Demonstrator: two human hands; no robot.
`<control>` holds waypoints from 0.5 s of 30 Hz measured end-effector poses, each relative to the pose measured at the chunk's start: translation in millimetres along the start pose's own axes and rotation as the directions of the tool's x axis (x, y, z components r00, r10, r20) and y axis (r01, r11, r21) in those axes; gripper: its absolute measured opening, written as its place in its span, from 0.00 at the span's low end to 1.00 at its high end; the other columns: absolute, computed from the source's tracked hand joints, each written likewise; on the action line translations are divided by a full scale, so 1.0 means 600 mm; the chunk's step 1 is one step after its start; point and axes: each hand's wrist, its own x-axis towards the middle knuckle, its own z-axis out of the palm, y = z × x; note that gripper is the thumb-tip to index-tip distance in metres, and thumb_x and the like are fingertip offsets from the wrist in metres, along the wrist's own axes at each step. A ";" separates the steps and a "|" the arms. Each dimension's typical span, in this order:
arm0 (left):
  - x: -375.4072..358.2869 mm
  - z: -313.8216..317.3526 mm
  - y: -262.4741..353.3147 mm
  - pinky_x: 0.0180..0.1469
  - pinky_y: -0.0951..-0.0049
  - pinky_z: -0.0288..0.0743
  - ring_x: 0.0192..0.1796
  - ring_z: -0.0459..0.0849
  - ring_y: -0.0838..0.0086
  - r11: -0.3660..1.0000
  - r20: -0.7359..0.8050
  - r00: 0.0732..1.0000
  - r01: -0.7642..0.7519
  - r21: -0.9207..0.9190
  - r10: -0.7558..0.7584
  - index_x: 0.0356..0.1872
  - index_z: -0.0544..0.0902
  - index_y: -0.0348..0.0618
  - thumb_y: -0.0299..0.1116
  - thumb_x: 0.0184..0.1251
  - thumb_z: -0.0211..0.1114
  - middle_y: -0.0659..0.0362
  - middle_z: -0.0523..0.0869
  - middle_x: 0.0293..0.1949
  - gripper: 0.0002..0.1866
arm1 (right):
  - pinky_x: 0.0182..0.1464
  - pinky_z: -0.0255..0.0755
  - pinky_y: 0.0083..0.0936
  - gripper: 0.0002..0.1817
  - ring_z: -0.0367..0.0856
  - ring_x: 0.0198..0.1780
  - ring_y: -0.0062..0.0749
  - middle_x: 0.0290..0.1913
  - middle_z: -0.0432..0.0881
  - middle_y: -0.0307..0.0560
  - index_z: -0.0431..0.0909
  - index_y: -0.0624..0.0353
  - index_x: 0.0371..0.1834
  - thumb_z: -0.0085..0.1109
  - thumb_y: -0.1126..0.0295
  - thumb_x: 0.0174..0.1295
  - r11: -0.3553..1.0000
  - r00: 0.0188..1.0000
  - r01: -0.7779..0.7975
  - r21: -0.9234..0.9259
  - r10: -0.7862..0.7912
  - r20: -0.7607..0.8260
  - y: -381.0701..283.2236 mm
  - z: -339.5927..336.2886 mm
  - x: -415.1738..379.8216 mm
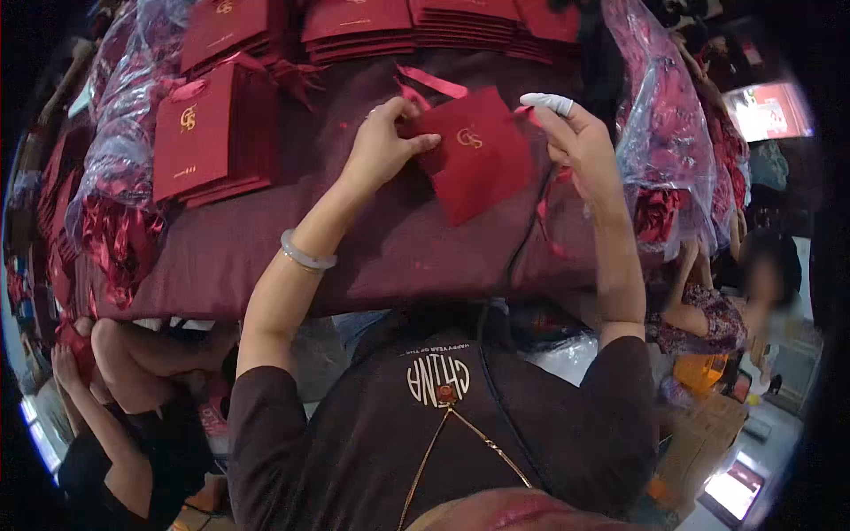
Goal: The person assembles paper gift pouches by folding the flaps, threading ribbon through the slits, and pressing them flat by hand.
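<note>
A red paper bag (482, 164) with a gold logo is tilted above the dark red tablecloth. My left hand (390, 142) grips its upper left edge between thumb and fingers. At its upper right, my right hand (575, 133), with a white covering on one finger, pinches a red ribbon (524, 111). Another pink-red ribbon (434, 81) sticks up behind the bag. More ribbon (551, 221) hangs below my right hand.
Upright red bags (199, 137) stand at the left, and stacks of red bags (359, 26) lie at the back. Plastic-wrapped bundles (660, 115) flank the tablecloth (354, 274). Other people sit at the lower left and right; cardboard boxes (708, 434) are at lower right.
</note>
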 end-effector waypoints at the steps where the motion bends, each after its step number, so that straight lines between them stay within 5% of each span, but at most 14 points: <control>1: -0.002 0.013 0.009 0.40 0.75 0.72 0.34 0.75 0.78 0.993 -0.015 1.000 0.001 -0.115 -0.003 0.40 0.78 0.37 0.33 0.49 0.75 0.62 0.81 0.32 0.19 | 0.38 0.69 0.13 0.13 0.76 0.33 0.15 0.35 0.82 0.34 0.80 0.62 0.46 0.60 0.67 0.62 0.995 0.996 0.057 -0.080 -0.062 -0.058 0.017 0.030 0.016; 3: -0.007 -0.021 -0.032 0.39 0.77 0.72 0.34 0.74 0.80 0.988 -0.003 0.998 0.066 -0.141 -0.067 0.41 0.78 0.36 0.30 0.51 0.73 0.63 0.80 0.31 0.17 | 0.39 0.70 0.15 0.11 0.77 0.34 0.16 0.33 0.82 0.34 0.82 0.63 0.40 0.62 0.66 0.60 0.957 0.968 0.136 -0.257 -0.184 -0.172 0.043 0.091 0.048; 6: -0.001 -0.012 -0.009 0.40 0.80 0.72 0.36 0.75 0.82 0.948 0.089 0.985 0.167 -0.270 -0.148 0.42 0.78 0.37 0.27 0.54 0.71 0.65 0.79 0.32 0.15 | 0.44 0.71 0.18 0.12 0.80 0.38 0.20 0.34 0.85 0.41 0.79 0.64 0.44 0.58 0.67 0.63 0.912 0.950 0.217 -0.348 -0.280 -0.139 0.049 0.096 0.068; 9: 0.001 0.004 -0.027 0.41 0.81 0.71 0.37 0.75 0.82 0.899 0.098 0.983 0.180 -0.399 -0.154 0.44 0.77 0.38 0.25 0.57 0.68 0.65 0.79 0.34 0.14 | 0.46 0.72 0.19 0.12 0.81 0.40 0.22 0.34 0.85 0.43 0.78 0.63 0.48 0.55 0.69 0.64 0.925 0.941 0.283 -0.255 -0.319 -0.113 0.081 0.112 0.079; 15: 0.002 0.001 -0.036 0.44 0.79 0.71 0.40 0.76 0.82 0.915 0.139 0.977 0.200 -0.352 -0.160 0.46 0.75 0.38 0.23 0.61 0.65 0.63 0.79 0.38 0.13 | 0.41 0.75 0.20 0.10 0.83 0.36 0.22 0.36 0.86 0.46 0.81 0.64 0.42 0.60 0.71 0.60 0.927 0.962 0.203 -0.314 -0.248 -0.111 0.087 0.126 0.063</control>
